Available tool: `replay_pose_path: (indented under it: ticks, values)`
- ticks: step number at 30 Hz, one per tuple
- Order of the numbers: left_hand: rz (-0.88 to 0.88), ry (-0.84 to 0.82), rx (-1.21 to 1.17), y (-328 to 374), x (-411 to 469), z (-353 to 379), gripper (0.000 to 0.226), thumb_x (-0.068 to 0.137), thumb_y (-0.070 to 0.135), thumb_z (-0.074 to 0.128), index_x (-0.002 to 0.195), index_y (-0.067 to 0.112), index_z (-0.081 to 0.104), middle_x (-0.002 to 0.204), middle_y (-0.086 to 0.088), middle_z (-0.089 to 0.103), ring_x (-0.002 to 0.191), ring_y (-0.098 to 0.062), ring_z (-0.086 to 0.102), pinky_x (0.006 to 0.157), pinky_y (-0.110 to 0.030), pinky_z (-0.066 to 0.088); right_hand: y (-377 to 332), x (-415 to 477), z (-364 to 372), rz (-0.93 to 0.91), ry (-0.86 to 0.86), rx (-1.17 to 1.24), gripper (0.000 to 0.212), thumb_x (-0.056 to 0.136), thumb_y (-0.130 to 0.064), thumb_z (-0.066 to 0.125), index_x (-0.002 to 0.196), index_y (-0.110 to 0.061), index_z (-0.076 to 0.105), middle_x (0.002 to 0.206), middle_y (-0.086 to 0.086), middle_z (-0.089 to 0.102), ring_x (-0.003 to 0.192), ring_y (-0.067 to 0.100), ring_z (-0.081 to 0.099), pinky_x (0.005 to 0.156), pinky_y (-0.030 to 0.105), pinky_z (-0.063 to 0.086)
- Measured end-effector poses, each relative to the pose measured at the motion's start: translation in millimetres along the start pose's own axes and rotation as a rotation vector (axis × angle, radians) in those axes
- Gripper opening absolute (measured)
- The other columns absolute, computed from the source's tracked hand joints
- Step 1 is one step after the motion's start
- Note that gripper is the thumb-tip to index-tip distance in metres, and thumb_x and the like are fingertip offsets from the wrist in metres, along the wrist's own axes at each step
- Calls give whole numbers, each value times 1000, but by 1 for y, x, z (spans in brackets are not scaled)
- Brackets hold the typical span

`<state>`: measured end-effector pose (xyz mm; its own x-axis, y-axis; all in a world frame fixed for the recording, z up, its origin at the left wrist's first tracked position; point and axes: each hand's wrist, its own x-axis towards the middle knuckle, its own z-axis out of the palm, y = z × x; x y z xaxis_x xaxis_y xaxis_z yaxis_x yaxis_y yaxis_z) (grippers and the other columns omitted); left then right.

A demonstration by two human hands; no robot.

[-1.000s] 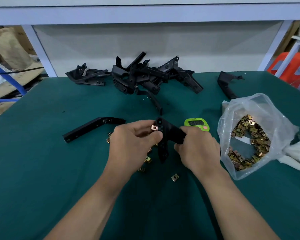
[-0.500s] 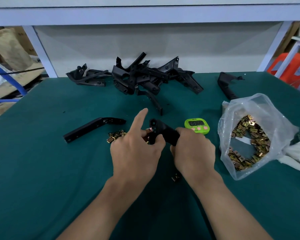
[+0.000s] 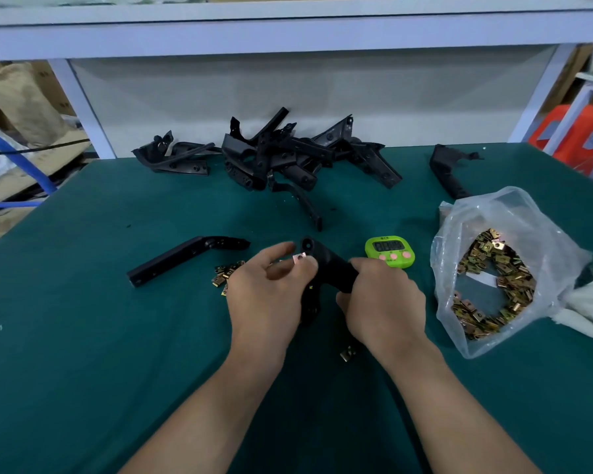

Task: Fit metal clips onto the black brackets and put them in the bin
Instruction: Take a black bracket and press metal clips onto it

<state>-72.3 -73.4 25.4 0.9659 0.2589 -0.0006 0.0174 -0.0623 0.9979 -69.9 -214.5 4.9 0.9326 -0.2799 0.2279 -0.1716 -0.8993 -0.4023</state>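
Held bracket (image 3: 332,271): black and angled, lifted just above the middle of the surface (image 3: 83,336). Its round-holed end points toward the far edge, probably so that end faces the clip.
Clip (image 3: 300,258): 1 pale metal piece at that end of the held bracket. I cannot tell if it is seated.
Left hand (image 3: 267,295): thumb and forefinger curl in and pinch the clip, likely to press it on.
Right hand (image 3: 384,302): fingers wrap round the held bracket's lower arm, seemingly bracing it against the push.
Loose clips (image 3: 225,273): a small heap just left of the left hand, within reach.
Stray clip (image 3: 347,354): 1, nearer the near edge, between the forearms.
Spare bracket (image 3: 182,260): lies flat, left of the heap.
Bracket pile (image 3: 288,155): along the far edge, probably stock not yet clipped.
Timer (image 3: 390,252): green, between the held bracket and the bag.
Bag (image 3: 514,206): clear plastic, open, by the right edge, holding many clips.
Bin: not in view.
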Motion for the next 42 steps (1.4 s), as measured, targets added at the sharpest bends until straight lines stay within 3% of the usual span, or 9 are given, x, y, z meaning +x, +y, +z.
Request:
replay_pose_path:
  ticks: [3, 8, 16, 20, 24, 29, 32, 38, 42]
  values:
    - [-206, -68, -304, 4, 4, -1, 14, 96, 13, 68, 92, 5, 79, 84, -13, 78, 71, -20, 74, 52, -24, 55, 1, 0, 0, 10, -4, 27, 23, 79, -33, 76, 76, -29, 53, 57, -13, 42, 50, 8, 30, 48, 27, 21]
    - [-310, -97, -361, 1, 6, -3, 22, 92, 28, 76, 91, 6, 80, 88, -16, 78, 73, -26, 75, 55, -29, 58, 2, 1, 0, 11, -8, 36, 23, 78, -31, 74, 74, -28, 52, 56, -13, 45, 50, 7, 32, 48, 23, 19]
    - [-34, -145, -46, -1, 23, -14, 16, 91, 18, 76, 77, 22, 82, 79, -2, 79, 71, -13, 74, 70, -27, 57, 0, 0, -4, 1, -28, 19, 23, 79, -27, 73, 72, -27, 51, 57, -11, 46, 50, 9, 34, 48, 24, 19]
    - [56, -222, 15, 3, 25, -21, 14, 88, 16, 78, 80, 26, 83, 76, 0, 79, 69, -10, 73, 66, -21, 56, -1, -1, -4, 4, -27, -1, 27, 81, -25, 72, 71, -27, 47, 59, -11, 47, 50, 10, 33, 48, 25, 19]
    - [134, -161, 73, 4, 16, -17, 11, 85, 20, 82, 78, 28, 82, 76, 11, 78, 72, -2, 74, 65, -15, 55, -3, -1, -3, 14, -21, 4, 23, 84, -26, 71, 76, -29, 50, 61, -11, 47, 53, 17, 37, 51, 30, 26]
    - [217, -77, 301, 1, -4, -1, 10, 80, 46, 78, 80, 36, 78, 71, 23, 73, 69, -1, 71, 68, -33, 60, -6, -1, -4, 8, -35, 16, 19, 84, -30, 71, 84, -32, 53, 63, -11, 45, 64, 25, 45, 60, 33, 34]
    - [271, -13, 477, 0, -5, -1, 30, 79, 60, 62, 71, 33, 72, 60, 19, 67, 59, -6, 64, 63, -38, 57, -7, -2, -3, 1, -41, 21, 15, 84, -29, 70, 83, -29, 55, 64, -9, 49, 64, 26, 47, 56, 32, 31]
    - [402, 56, 661, -2, -4, -2, 47, 82, 62, 47, 57, 23, 55, 45, 8, 52, 46, -10, 50, 52, -30, 40, -9, -3, -2, -2, -24, 25, 17, 82, -26, 68, 78, -27, 52, 61, -9, 49, 53, 18, 39, 49, 28, 22]
    - [427, 26, 658, -3, -3, -2, 42, 88, 57, 54, 64, 23, 59, 51, 6, 57, 52, -17, 56, 57, -36, 49, -7, -2, -4, -11, -13, 14, 16, 84, -26, 69, 79, -27, 53, 60, -9, 50, 52, 16, 38, 48, 27, 21]
